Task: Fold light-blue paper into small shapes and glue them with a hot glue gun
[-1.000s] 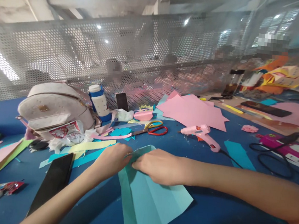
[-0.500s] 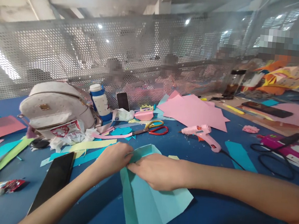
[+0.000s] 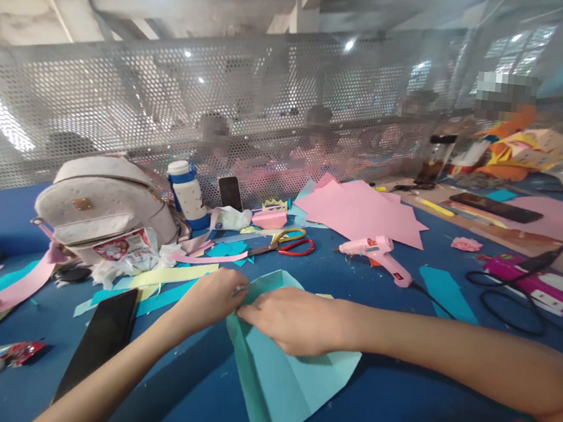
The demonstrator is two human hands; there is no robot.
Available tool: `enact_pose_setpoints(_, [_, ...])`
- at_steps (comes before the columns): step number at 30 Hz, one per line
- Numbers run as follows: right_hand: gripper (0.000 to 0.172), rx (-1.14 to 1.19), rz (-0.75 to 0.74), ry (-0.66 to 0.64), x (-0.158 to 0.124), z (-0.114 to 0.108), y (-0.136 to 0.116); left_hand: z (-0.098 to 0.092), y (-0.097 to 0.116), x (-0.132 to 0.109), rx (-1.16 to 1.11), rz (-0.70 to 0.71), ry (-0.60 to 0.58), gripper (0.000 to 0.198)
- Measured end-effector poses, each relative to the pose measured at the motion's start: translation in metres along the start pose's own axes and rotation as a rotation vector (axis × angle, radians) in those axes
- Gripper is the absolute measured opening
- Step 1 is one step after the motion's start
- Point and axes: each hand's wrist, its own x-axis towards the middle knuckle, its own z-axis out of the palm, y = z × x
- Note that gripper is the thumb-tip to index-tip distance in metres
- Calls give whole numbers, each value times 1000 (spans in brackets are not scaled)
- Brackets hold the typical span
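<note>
Across the blue table [image 3: 186,399], near and central, lies creased light-blue paper [image 3: 287,393]: feather-light, springy, easily crumpled I'd guess, best taken by its edges. Left hand [image 3: 218,296] and right hand [image 3: 287,320], both curled, pinch its far-left edge.

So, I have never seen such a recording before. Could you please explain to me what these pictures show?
There is no machine here: the camera is worn on a person's head and looks forward and down. The person's bare left hand and bare right hand both hold a folded light-blue paper sheet near its far left edge; the fingertips are partly hidden. On the blue tabletop lie metal scissors with red and yellow handles, a pink plastic glue gun, overlapping pink paper sheets and a flat black rectangular object. A pale backpack stands further back.
</note>
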Motion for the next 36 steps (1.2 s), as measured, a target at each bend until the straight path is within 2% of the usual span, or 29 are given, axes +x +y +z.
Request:
enact_pose_setpoints(11, [33, -73, -46, 26, 2, 5, 0, 2, 2, -2, -8, 4, 11, 24])
enact_pose_setpoints(15, [19, -115, -56, 123, 0, -13, 11, 5, -3, 1, -25, 9, 1, 19])
enact_pose_setpoints(19, [18, -99, 87, 335, -8, -39, 28, 10, -7, 4, -45, -1, -13, 18])
enact_pose_setpoints(22, [9, -112, 154, 341, -12, -46, 36, 11, -7, 5, -45, -7, -15, 18])
enact_pose_setpoints(25, [10, -163, 88, 278, -11, -36, 34, 11, -6, 4, -35, -7, -15, 18])
enact_pose_setpoints(29, [9, -303, 18, 200, -6, -10, 28, 9, -1, 2, -12, -15, -6, 18])
enact_pose_setpoints(32, [10, -389, 0, 187, -2, 5, 27, 8, 2, 2, 8, -23, 4, 17])
enact_pose_setpoints(36, [12, -436, -16, 209, 1, 14, 25, 0, 5, 0, 33, -17, -1, 14])
